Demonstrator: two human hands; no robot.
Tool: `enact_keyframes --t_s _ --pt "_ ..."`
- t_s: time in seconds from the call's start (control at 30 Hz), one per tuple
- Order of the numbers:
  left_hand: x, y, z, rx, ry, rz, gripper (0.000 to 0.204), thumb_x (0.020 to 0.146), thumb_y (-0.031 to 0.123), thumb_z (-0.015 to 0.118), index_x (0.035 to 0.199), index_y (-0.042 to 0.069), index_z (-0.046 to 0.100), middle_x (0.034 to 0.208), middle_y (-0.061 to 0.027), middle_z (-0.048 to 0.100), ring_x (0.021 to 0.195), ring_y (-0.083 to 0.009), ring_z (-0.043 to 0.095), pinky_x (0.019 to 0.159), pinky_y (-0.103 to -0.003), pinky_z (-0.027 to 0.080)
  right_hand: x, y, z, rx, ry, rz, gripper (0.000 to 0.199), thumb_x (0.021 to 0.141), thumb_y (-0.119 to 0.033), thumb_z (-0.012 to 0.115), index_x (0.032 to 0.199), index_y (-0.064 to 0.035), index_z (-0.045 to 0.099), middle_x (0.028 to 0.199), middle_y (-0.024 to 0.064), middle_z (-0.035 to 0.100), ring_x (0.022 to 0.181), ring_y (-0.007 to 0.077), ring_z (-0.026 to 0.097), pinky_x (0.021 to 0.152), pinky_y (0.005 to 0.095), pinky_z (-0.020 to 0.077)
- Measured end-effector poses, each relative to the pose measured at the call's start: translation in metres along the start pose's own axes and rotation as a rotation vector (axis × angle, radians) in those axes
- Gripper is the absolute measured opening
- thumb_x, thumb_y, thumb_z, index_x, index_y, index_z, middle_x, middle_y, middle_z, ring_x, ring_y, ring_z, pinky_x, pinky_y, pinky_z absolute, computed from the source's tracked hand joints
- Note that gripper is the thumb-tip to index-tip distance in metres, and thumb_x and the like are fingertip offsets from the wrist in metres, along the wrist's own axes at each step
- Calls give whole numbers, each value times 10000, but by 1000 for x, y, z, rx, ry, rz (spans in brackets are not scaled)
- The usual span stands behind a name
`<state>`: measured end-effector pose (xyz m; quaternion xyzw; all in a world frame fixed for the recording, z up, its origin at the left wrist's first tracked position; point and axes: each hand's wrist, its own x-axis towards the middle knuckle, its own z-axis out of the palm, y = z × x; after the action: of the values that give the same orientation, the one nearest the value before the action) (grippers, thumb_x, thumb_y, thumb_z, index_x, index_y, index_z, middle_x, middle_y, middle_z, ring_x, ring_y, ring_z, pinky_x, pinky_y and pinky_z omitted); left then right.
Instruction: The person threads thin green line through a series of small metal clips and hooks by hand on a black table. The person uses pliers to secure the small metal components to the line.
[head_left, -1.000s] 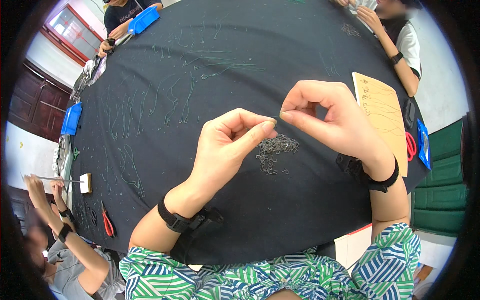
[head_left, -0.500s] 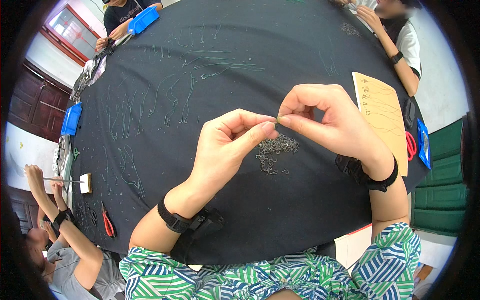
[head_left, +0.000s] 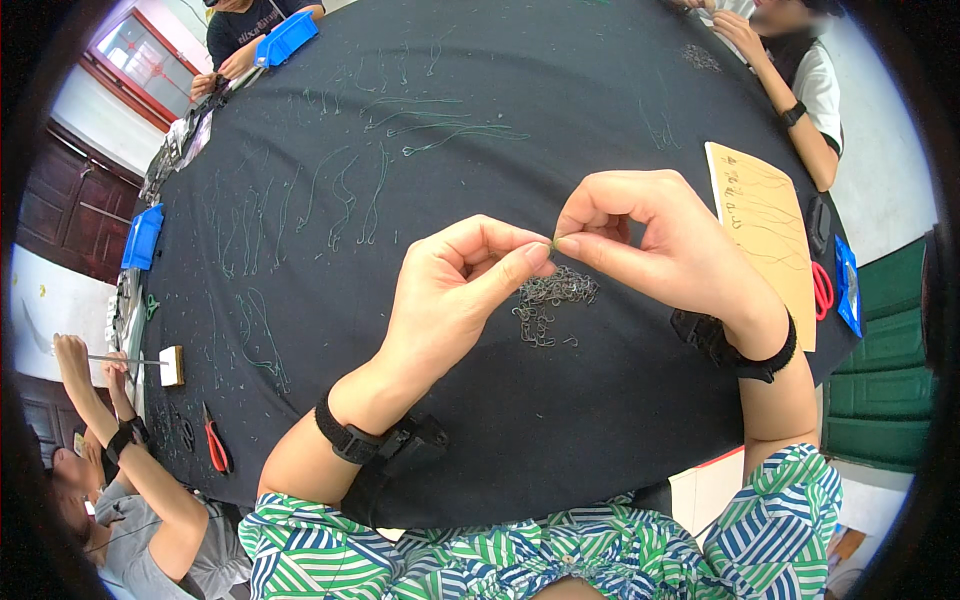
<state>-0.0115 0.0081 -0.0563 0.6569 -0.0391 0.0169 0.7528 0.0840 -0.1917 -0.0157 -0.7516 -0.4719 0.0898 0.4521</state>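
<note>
Above the dark tablecloth, my left hand (head_left: 435, 290) and my right hand (head_left: 650, 228) meet fingertip to fingertip, both closed in a pinch. A tiny bit of green line (head_left: 553, 243) shows where the fingertips touch; the rest is hidden by the fingers, and whether a hook is on it I cannot tell. Just below the hands lies a heap of small metal fish hooks (head_left: 555, 290), with some loose ones toward me. Further left, several lengths of green line (head_left: 375, 195) with hooks at their ends are spread over the cloth.
Right of my hands lies a tan card (head_left: 765, 240) with lines and hooks on it, beside red-handled scissors (head_left: 822, 290) and a blue packet (head_left: 847, 285). Red-handled pliers (head_left: 216, 445) lie at the left. Blue bins (head_left: 143, 238) stand along the edge. Other people sit around the table.
My hands keep almost the same pinch, with hardly any shift. At the left, the co-worker's raised hand has moved slightly.
</note>
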Motion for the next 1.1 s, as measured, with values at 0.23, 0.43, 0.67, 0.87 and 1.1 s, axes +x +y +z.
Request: enact_keyframes --t_s 0.23,0.43,0.67,0.87,1.1 --pt "1 2 -1 6 31 -41 133 952 120 675 1006 -1 667 908 -60 713 850 -80 660 760 -208 520 1 -12 -3 -229 171 -32 98 828 -108 700 872 -41 645 809 68 610 626 174 585 545 299 442" --pt "1 3 0 27 52 -35 121 953 106 668 1000 -5 660 889 -56 709 829 -69 649 754 -204 513 -3 -8 4 -200 22 -52 85 836 -87 726 871 -32 671 696 -10 475 569 68 416 491 249 321" --pt "0 4 2 23 45 -3 114 955 96 662 990 -12 658 886 -59 708 822 -66 644 728 -202 502 0 -10 10 -78 -25 180 151 816 -177 697 841 -29 677 633 82 556 562 200 542 536 340 425" --pt "0 7 1 48 65 -13 116 954 102 666 977 -13 664 869 -55 711 805 -62 643 711 -195 499 -1 -4 10 -14 45 115 80 860 -72 687 832 -7 648 611 -38 459 537 22 396 477 206 316" --pt "-1 6 0 22 40 -2 126 956 103 663 995 -17 661 884 -65 711 817 -69 649 726 -203 510 0 -11 9 -38 15 152 124 812 -148 679 842 -28 680 622 77 555 556 173 537 528 326 416"
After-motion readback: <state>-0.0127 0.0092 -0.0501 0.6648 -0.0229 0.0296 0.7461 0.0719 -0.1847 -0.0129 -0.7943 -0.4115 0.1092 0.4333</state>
